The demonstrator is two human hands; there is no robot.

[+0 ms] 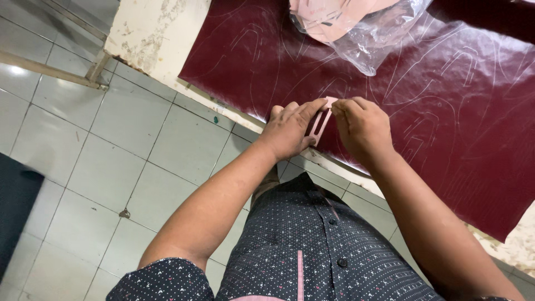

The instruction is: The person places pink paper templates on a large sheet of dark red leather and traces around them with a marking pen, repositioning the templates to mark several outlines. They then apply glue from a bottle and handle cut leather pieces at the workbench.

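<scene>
Pale grey floor tiles (pixel 111 145) fill the left side under me, with a dark shape at the far left edge and a bit of metal frame (pixel 67 72) running up toward the corner of the worktable (pixel 150 39). Its cream top is worn and stained along the near rim. Spread across it lies a big sheet of dark red leather (pixel 434 111), glossy, covered in thin traced outlines of curved pieces — they run all the way to the right edge.

At the near edge of that sheet my left hand (pixel 290 131) lies flat, fingers stretched out and pressed down on a small pink pattern piece (pixel 322 120), a narrow strip with a long slot cut through it. It rests on the leather right at the border, tilted slightly, touching the sheet all along. My thumb sits beside its lower end.

Just to the right, my right hand (pixel 362 125) is curled, fingertips pinched together at the top of the strip. Whether they grip a marking tool I cannot tell — the fingers hide whatever is between them.

Up at the top, well apart from both hands, a clear plastic bag (pixel 379 39) lies crumpled on the leather. Inside it are more pink pattern pieces (pixel 329 17), stacked loosely, with dark markings on them; part of the bag runs out of view.

Below, my dark patterned shirt (pixel 312 251) fills the bottom.
</scene>
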